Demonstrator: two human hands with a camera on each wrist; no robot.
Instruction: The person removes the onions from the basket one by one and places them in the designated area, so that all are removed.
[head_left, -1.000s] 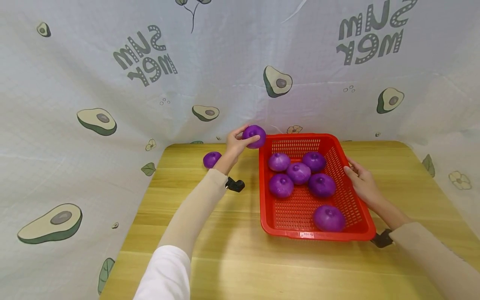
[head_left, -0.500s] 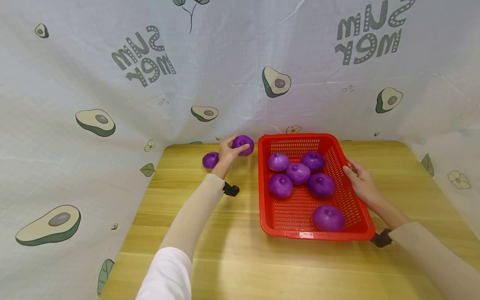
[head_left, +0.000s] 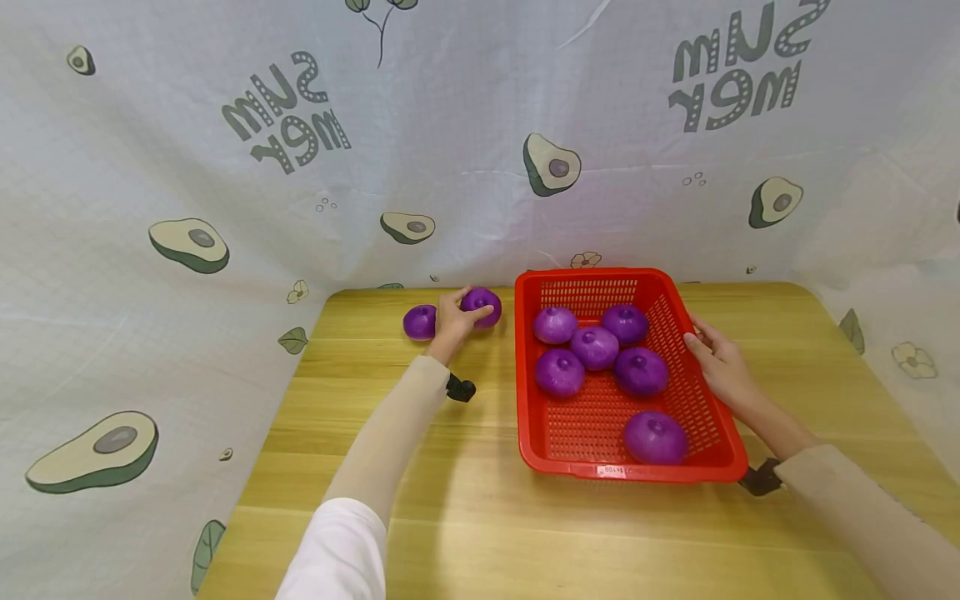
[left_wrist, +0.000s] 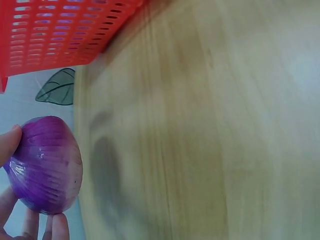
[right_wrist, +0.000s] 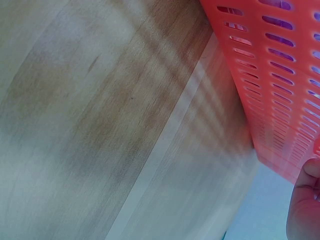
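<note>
My left hand [head_left: 454, 321] grips a purple onion [head_left: 483, 307] with thumb and fingers, low over the back of the table, left of the basket. In the left wrist view the same onion [left_wrist: 47, 165] shows its ribbed side, and a shadow falls on the wood beside it. Another purple onion [head_left: 419, 322] lies on the table just left of that hand, partly covered by it. My right hand [head_left: 722, 363] holds the right rim of a red plastic basket [head_left: 531, 417], thumb over the edge. Several purple onions [head_left: 641, 371] lie inside the basket, one apart near its front.
The wooden table [head_left: 480, 533] runs up to a pale curtain [head_left: 465, 100] printed with avocados and mirrored lettering. A black wrist camera [head_left: 461, 388] sits on the left wrist, another black wrist camera [head_left: 761, 477] on the right.
My left hand has carried its onion leftward and down, from beside the basket's back left corner to close over the table. My right hand keeps its place on the rim.
</note>
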